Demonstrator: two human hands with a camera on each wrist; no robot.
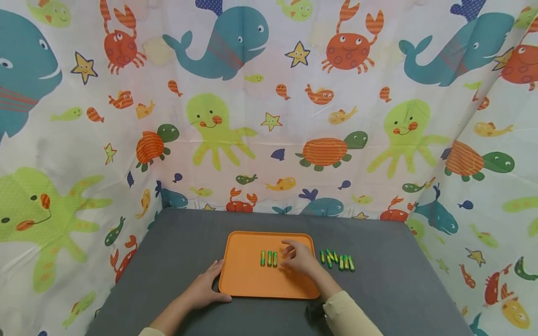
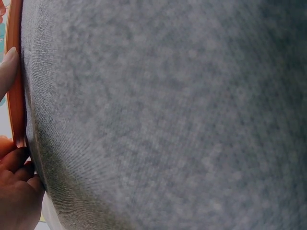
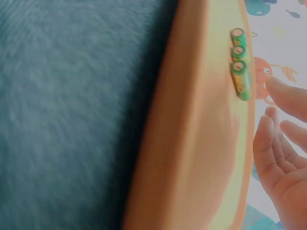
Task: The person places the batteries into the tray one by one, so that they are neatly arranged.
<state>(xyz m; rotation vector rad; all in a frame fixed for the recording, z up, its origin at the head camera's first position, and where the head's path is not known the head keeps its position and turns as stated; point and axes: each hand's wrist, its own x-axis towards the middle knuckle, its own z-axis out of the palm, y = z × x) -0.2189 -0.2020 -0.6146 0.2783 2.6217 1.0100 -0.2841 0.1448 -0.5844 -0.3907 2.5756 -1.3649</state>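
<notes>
The left hand grips the orange tray around its near left corner. The right hand, fingers parted and grip slack, is over the tray's right side, just beside three green-and-yellow batteries (the other batteries lie right, on the gray counter).

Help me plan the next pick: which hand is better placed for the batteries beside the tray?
Probably the right hand: it looks empty and nearer the batteries right of the tray. The left hand holds the tray's opposite side.
</notes>
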